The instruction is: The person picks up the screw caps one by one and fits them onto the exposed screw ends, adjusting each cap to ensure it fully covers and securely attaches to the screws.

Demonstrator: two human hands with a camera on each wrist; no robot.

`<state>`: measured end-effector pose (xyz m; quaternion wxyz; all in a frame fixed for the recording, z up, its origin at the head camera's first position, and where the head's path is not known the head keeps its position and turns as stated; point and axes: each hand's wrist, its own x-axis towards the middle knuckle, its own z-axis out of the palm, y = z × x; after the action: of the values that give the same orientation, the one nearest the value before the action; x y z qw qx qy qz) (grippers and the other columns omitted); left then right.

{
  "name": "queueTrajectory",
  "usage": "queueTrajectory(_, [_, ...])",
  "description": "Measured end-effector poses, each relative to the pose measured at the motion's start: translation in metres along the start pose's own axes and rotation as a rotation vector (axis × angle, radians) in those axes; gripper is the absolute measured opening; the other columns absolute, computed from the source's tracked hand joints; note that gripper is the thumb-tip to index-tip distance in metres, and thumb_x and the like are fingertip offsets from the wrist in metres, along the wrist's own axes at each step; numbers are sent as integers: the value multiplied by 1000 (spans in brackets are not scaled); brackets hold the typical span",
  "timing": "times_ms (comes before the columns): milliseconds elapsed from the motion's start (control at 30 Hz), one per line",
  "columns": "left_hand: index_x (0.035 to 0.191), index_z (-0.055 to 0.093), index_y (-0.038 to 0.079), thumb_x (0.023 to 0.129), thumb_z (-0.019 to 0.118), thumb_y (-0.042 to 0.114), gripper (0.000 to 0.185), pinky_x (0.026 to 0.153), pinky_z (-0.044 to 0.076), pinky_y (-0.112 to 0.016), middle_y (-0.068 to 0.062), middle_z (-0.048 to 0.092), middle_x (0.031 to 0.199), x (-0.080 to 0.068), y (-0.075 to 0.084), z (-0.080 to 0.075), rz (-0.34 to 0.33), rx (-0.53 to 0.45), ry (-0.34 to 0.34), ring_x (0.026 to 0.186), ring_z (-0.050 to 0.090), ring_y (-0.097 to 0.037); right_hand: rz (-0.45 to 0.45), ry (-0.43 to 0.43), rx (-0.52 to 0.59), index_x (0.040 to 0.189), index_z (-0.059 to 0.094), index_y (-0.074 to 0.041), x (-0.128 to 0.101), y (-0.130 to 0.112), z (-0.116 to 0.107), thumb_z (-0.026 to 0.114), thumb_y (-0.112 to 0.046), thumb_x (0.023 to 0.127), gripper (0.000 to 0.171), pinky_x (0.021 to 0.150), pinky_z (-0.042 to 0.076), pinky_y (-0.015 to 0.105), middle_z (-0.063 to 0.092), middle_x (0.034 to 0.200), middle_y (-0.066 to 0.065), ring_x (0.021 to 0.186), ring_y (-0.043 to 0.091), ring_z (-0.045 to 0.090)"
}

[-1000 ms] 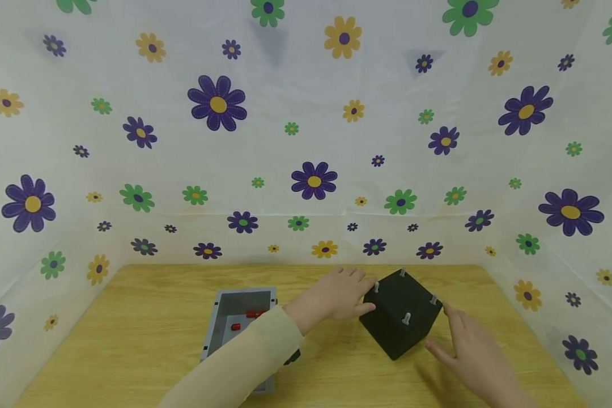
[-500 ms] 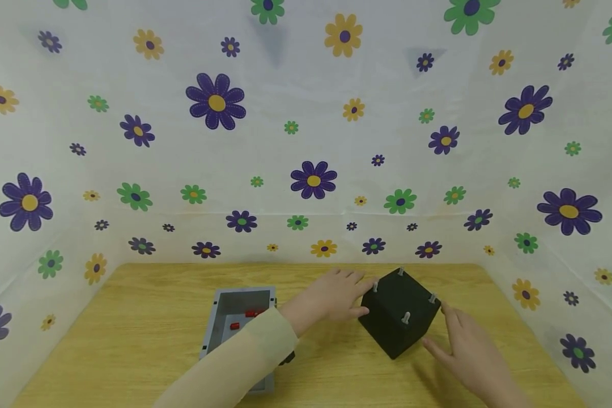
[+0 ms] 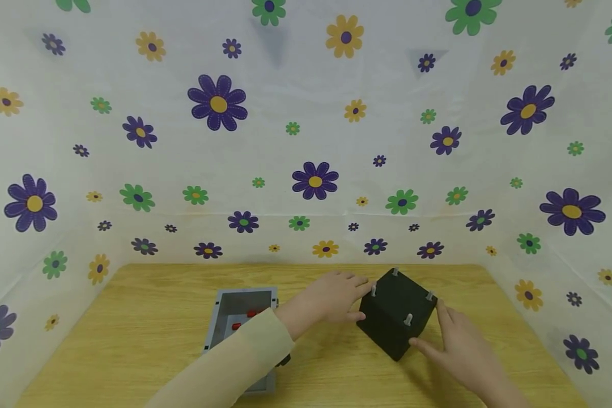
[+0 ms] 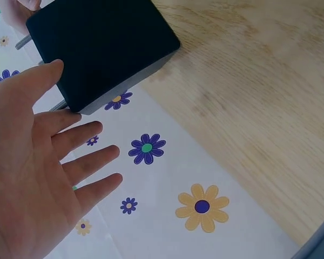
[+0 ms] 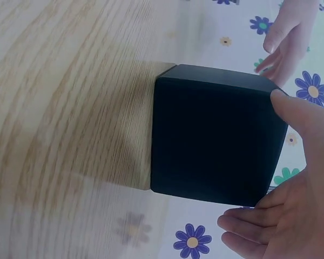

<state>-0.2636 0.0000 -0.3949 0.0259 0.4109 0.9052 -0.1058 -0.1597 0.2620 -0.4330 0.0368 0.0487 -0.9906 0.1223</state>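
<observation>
Black cube pressed between flat left hand, flat right hand, grey tray half hidden by sleeve

A black cube with four short metal pins on its top face stands on the wooden table, right of centre, one corner turned nearest.
</observation>
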Motion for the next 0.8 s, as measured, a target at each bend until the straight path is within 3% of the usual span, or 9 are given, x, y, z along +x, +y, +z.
queueTrajectory(333, [167, 34, 23, 104, 57, 61, 77, 126, 41, -34, 7, 42, 170, -7, 6, 0, -11, 51, 0, 153, 47, -16, 24, -35, 38, 155, 28, 22, 6, -3, 1, 67, -76, 89, 124, 107, 49, 71, 45, 149, 47, 136, 63, 49])
queueTrajectory(567, [168, 32, 22, 104, 58, 62, 80, 125, 43, -35, 6, 41, 170, -15, 8, 0, 0, 102, 10, 152, 48, -16, -19, -17, 24, 156, 30, 20, 6, -5, -1, 67, -72, 92, 118, 107, 50, 70, 50, 147, 45, 135, 61, 52])
queueTrajectory(800, [168, 32, 22, 104, 58, 61, 79, 125, 43, -35, 6, 40, 170, -22, 9, -1, -9, 87, 2, 152, 48, -17, -85, 36, 0, 157, 36, 13, 6, -5, 1, 70, -66, 93, 107, 107, 51, 68, 53, 148, 38, 134, 57, 55])
